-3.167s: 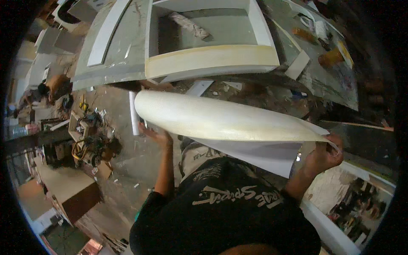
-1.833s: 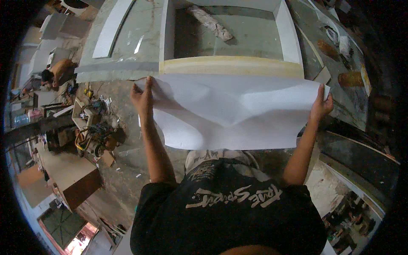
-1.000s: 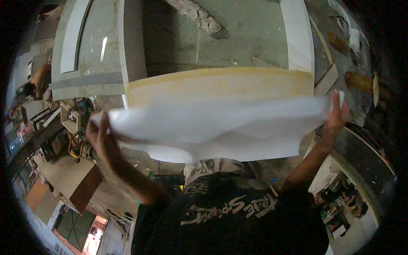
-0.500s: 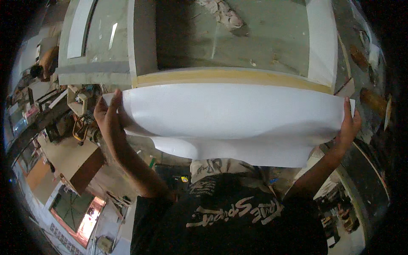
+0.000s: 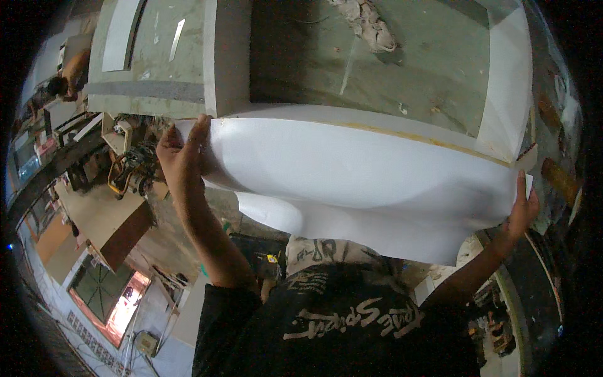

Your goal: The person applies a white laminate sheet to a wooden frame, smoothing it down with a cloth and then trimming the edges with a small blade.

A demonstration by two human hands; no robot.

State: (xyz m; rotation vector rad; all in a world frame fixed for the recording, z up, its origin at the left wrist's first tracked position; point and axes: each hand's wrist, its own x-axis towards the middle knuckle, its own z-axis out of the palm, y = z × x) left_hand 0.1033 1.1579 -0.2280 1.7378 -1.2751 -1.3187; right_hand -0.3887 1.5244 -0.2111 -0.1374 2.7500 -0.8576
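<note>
A wide, flexible white sheet (image 5: 352, 163) stretches between my hands, its near part sagging and curling toward my shirt. At its left end my left hand (image 5: 185, 147) is closed on the edge, thumb on top. My right hand (image 5: 522, 204) pinches the right end. The sheet's far edge lies along the near side of a white box frame (image 5: 229, 56) on the worktable. A yellowish strip (image 5: 414, 135) on that near side shows along the middle and right. What lies under the sheet is hidden.
Inside the frame, a crumpled cloth (image 5: 367, 25) lies on the greenish tabletop (image 5: 433, 69). White strips (image 5: 122, 34) rest left of the frame. Beyond, at far left, another person (image 5: 74, 72) bends over. Cardboard-brown boxes (image 5: 103, 217) and cluttered tools stand on the left.
The sheet's left end has moved up against the frame's near side, covering the yellowish strip there. Both hands still hold the ends. The whole view has tilted slightly.
</note>
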